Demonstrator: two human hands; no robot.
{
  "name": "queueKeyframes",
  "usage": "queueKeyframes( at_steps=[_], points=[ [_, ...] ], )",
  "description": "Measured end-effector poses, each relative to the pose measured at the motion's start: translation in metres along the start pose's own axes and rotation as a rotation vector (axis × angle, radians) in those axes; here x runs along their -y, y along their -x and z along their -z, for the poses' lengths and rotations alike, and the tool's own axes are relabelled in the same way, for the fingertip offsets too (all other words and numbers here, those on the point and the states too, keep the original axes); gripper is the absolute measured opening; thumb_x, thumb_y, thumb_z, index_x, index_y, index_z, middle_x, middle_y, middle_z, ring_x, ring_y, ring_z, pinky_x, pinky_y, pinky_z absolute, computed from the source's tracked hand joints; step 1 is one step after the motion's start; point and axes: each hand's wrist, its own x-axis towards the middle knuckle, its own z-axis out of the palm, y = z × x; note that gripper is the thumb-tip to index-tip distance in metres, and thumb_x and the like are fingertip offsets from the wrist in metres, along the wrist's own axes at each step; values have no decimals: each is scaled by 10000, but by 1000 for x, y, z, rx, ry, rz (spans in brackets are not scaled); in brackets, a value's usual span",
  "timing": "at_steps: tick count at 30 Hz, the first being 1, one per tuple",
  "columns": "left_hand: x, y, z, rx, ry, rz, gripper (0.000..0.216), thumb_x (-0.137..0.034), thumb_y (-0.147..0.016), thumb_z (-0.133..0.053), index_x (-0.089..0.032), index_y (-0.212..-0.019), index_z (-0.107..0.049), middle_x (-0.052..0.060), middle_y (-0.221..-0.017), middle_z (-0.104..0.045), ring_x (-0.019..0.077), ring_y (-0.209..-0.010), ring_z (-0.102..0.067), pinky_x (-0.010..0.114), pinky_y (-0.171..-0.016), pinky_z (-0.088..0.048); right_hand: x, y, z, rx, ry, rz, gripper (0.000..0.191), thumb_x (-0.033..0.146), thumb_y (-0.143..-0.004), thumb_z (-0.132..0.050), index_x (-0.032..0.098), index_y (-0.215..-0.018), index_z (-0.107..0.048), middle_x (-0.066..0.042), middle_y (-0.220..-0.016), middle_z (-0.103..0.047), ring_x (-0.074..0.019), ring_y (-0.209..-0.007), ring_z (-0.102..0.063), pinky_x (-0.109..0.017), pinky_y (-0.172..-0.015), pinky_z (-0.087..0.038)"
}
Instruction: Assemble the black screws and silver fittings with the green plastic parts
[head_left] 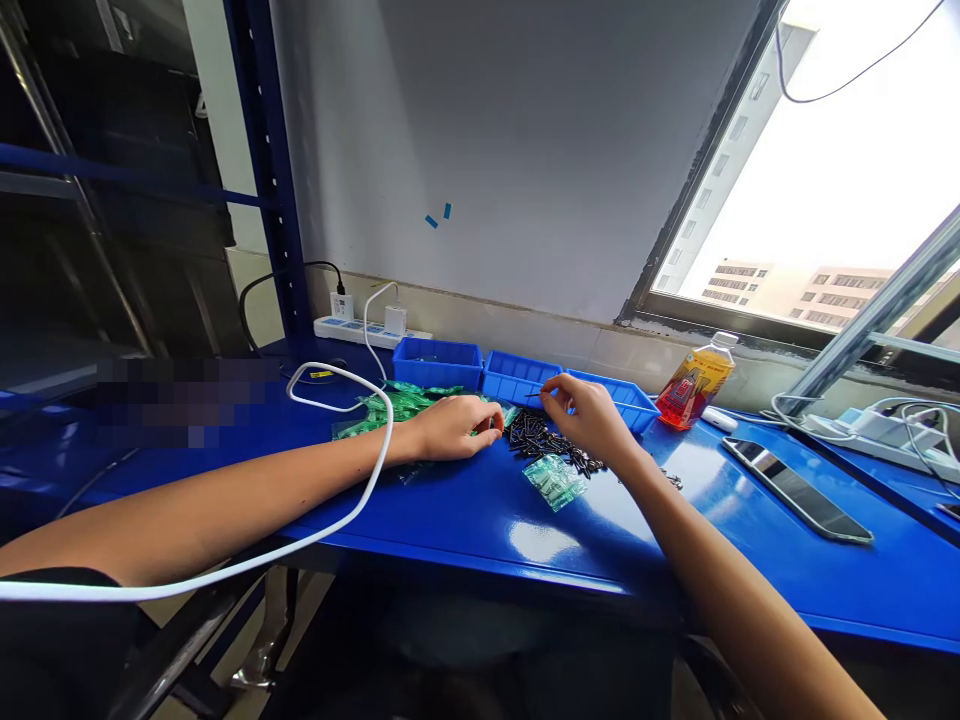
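Screws [536,437], small and black, lie in a loose heap on the blue bench [480,510], between my two hands. Three blue bins stand in a row behind them: the left bin [437,375], the middle bin [514,388] and the right bin [636,410]. I see a little something low in the left bin, too small for me to name. I cannot tell what the other two hold, as my right hand [591,415] hides part of them. Its thumb and finger are pinched together on a thin dark thing [533,394], up by the middle bin. My left hand [456,428] is curled by the green packs [405,402]; I cannot tell if its fingers grip one. One small pack [555,482] lies on the near side of the screws, with pale bits inside. Some shiny bits [673,481] peek out past my right arm. A white cord [381,455] loops across my left arm and blocks a bit of my view. Just beside the right bin stands a red and yellow bottle [691,388], and farther right a phone [799,490] lies flat. Back by the wall sits a power strip [367,331].
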Motion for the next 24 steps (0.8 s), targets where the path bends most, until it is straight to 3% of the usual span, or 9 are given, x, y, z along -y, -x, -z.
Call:
queueKeyframes(
  at_steps=[7, 14, 19, 24],
  points=[
    [-2, 0, -1, 34, -203, -84, 225, -250, -832, -485, -167, -1001, -610, 61, -899, -653, 205, -853, -604, 297, -755, -446, -30, -6, -1, -51, 115, -178, 186, 254, -793, -463, 175, -830, -627, 3, -590, -601, -144, -584, -548, -238, -570, -350],
    [-8, 1, 1, 99, -306, -56, 354, -302, -864, -467, -164, -1178, -553, 90, -1027, -637, 234, -986, -586, 320, -836, -439, -35, -8, -3, -22, 209, -256, 248, 255, -826, -429, 163, -935, -632, -20, -659, -639, -160, -613, -567, -248, -586, -347],
    [-5, 1, 9, 79, -291, 16, 366, -309, -861, -463, -167, -1189, -543, 84, -1013, -640, 229, -963, -595, 306, -813, -442, -36, -9, -4, -44, 250, -274, 261, 271, -842, -431, 175, -976, -635, -21, -674, -650, -167, -626, -579, -244, -571, -333],
    [2, 0, 16, 62, -235, 193, 303, -330, -861, -432, -203, -1095, -576, 59, -1045, -637, 225, -911, -615, 302, -731, -457, -39, -8, -5, -26, 286, -270, 254, 287, -842, -463, 198, -986, -652, -18, -691, -666, -163, -626, -585, -238, -554, -322]
  ],
)
